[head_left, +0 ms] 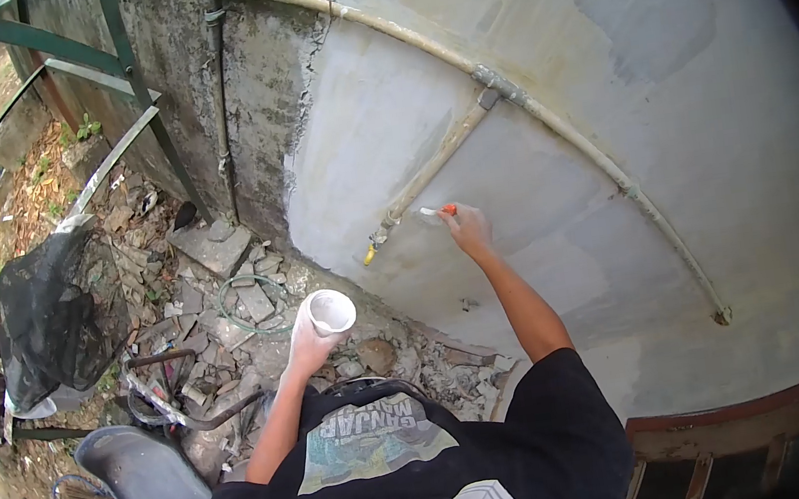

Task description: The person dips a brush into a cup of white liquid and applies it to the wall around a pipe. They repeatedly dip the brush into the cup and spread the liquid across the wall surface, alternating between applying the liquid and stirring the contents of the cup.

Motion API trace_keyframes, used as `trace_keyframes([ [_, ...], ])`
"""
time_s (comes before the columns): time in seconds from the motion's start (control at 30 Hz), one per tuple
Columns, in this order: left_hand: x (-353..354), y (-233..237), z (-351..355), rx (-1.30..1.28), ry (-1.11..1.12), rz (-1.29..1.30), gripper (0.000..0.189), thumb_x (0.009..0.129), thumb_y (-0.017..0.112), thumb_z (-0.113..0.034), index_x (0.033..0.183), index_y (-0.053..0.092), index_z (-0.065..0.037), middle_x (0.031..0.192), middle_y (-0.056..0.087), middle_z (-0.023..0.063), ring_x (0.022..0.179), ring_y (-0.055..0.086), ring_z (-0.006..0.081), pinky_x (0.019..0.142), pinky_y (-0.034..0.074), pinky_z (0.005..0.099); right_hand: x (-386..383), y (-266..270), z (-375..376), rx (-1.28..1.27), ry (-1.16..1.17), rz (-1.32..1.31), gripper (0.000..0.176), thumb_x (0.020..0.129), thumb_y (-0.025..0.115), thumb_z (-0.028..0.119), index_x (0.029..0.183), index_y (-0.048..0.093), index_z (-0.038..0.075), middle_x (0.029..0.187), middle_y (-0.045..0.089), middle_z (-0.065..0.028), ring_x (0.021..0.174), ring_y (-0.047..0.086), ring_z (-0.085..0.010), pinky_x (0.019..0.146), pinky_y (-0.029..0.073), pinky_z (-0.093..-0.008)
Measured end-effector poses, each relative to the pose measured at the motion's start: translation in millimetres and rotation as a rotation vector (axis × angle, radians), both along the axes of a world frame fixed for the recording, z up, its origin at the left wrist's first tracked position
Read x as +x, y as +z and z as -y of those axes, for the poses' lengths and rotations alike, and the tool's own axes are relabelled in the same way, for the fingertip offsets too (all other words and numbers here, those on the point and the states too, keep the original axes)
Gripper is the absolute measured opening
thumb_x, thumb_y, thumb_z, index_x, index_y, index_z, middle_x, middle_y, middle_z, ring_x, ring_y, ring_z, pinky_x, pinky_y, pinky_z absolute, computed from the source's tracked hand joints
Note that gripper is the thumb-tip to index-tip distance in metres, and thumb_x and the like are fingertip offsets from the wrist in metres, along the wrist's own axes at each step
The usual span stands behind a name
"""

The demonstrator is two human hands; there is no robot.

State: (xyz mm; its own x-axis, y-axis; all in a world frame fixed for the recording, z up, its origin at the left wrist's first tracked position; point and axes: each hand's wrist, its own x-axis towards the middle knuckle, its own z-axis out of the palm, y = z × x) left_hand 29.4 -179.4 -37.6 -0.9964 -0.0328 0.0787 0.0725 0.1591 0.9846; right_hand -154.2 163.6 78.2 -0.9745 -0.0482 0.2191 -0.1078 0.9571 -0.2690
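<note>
A pale pipe [554, 118] slants from far left to near right, a branch ending in a yellow tap [371, 251]. Broken rubble [218, 248] covers the ground left, with a green hose coil [222, 303], a black bag [49, 306], a green metal frame [129, 73] and a grey seat [142, 475] near left

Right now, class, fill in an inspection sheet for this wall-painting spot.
surface: wall, pale paint in uneven patches.
job's things: brush at the wall; white cup.
clutter: rubble, black bag, grey seat.
hands: right hand holds the brush; left hand holds the cup.
cables: nothing seen; green hose loop in the rubble.
surroundings: pipe and tap on the wall; green metal frame.
</note>
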Motion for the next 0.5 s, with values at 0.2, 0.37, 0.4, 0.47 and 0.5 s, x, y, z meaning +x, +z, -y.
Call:
trace_keyframes([
  [0.2,30,-9,44,0.034,0.175,0.092,0.073,0.073,0.087,-0.016,0.135,0.053,0.0,0.125,0.065,0.0192,0.118,0.063,0.032,0.103,0.049,0.0409,-2,72,-10,0.067,0.044,-0.182,0.033,0.095,0.071,0.041,0.102,0.078,0.009,0.09,0.075,-0.0155,0.081,0.071,-0.0365,0.07,0.052,-0.0444],
  [0.37,25,-16,56,0.027,0.187,0.115,0.074,0.073,0.088,-0.017,0.136,0.052,0.001,0.127,0.065,0.0202,0.118,0.064,0.0332,0.102,0.049,0.0414,41,155,10,0.063,-0.055,-0.211,0.027,0.097,0.07,0.036,0.102,0.077,0.011,0.091,0.075,-0.0118,0.074,0.07,-0.0316,0.067,0.052,-0.0421],
  [0.4,21,-15,57,0.02,0.195,0.105,0.075,0.073,0.089,-0.017,0.136,0.052,0.001,0.127,0.065,0.0204,0.118,0.064,0.0334,0.102,0.049,0.0413,52,159,16,0.035,-0.07,-0.252,0.025,0.096,0.072,0.034,0.102,0.077,0.01,0.09,0.075,-0.0111,0.068,0.068,-0.0285,0.065,0.051,-0.0403],
  [0.47,15,-16,60,0.011,0.2,0.098,0.076,0.072,0.089,-0.017,0.136,0.052,0.002,0.128,0.065,0.0205,0.119,0.063,0.0334,0.103,0.048,0.041,69,145,24,0.01,-0.091,-0.289,0.023,0.095,0.073,0.031,0.103,0.077,0.01,0.09,0.075,-0.0105,0.063,0.066,-0.0255,0.063,0.051,-0.0386],
  [0.5,12,-17,61,0.012,0.193,0.1,0.076,0.072,0.089,-0.017,0.136,0.052,0.002,0.128,0.065,0.0205,0.119,0.063,0.0334,0.103,0.048,0.041,74,122,24,-0.03,-0.044,-0.292,0.021,0.094,0.074,0.029,0.103,0.077,0.01,0.089,0.075,-0.0101,0.06,0.065,-0.0238,0.061,0.05,-0.0376],
])
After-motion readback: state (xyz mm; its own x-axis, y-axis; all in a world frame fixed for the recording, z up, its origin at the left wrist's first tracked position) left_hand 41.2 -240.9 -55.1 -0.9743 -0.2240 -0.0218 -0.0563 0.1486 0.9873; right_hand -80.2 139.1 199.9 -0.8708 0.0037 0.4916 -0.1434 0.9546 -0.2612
